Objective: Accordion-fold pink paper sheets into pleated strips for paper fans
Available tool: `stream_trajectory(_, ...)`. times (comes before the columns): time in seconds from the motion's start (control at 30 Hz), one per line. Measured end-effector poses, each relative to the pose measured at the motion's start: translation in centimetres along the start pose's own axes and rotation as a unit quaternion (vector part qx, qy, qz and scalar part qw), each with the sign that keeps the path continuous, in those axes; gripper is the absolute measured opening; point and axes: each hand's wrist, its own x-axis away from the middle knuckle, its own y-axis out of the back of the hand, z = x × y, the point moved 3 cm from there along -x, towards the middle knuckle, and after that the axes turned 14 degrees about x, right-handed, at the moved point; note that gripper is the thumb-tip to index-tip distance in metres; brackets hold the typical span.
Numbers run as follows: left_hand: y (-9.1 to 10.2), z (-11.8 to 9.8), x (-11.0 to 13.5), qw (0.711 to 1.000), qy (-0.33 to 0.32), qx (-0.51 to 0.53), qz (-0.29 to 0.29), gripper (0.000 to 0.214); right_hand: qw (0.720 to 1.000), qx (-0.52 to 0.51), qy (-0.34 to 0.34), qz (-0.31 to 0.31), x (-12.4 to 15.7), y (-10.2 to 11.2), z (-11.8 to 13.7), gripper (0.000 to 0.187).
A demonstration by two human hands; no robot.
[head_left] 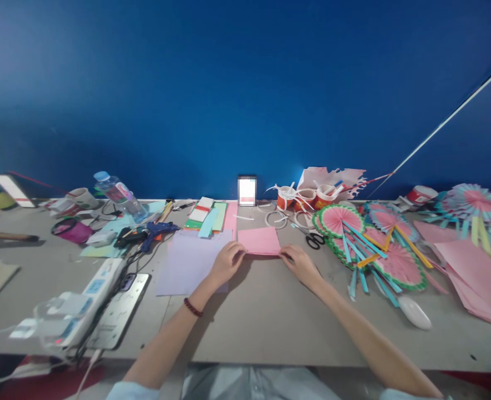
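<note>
A pink sheet of paper (259,240) lies in front of me, its near edge looking folded or doubled. My left hand (229,260) pinches its near left corner between thumb and fingers. At the near right corner, my right hand (299,264) grips the paper the same way. Lavender paper (189,261) lies flat beside and partly under my left forearm. Black-handled scissors (314,240) rest just beyond my right hand. Close to them sit white rings of tape or paper (276,219).
Pink and green paper fans (370,244) and a white computer mouse (414,312) lie right. Left are a power strip (91,303), a phone (120,311) and a tilted water bottle (120,194). Red cups (306,199) and a lit phone (246,191) stand by the blue wall.
</note>
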Motion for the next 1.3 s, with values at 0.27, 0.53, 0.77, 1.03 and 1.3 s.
stream_trajectory(0.27, 1.5, -2.0, -0.1, 0.989, -0.019, 0.085, -0.119, 0.013, 0.996, -0.01, 0.004, -0.091, -0.2, 3.7, 2.6, 0.018)
stream_trajectory(0.53, 2.5, -5.0, -0.5, 0.981, -0.096, 0.02, -0.168, 0.015, 0.984, 0.026, 0.048, -0.168, -0.2, 6.2, 3.6, 0.02)
stream_trajectory(0.77, 1.9, -3.9, 0.6, 0.917, -0.306, -0.223, -0.122, 0.017, 0.942, 0.151, 0.155, -0.258, 0.3, 7.1, 3.4, 0.023)
stream_trajectory(1.03, -1.4, -0.6, 2.2, 0.889, -0.306, -0.338, 0.036, 0.018, 0.94, 0.252, 0.173, -0.15, 2.4, 1.4, 1.4, 0.032)
stream_trajectory(1.3, -2.3, 0.2, 2.1, 0.904, -0.224, -0.336, 0.14, 0.023, 0.948, 0.271, 0.149, -0.074, 2.3, 0.2, 1.3, 0.023)
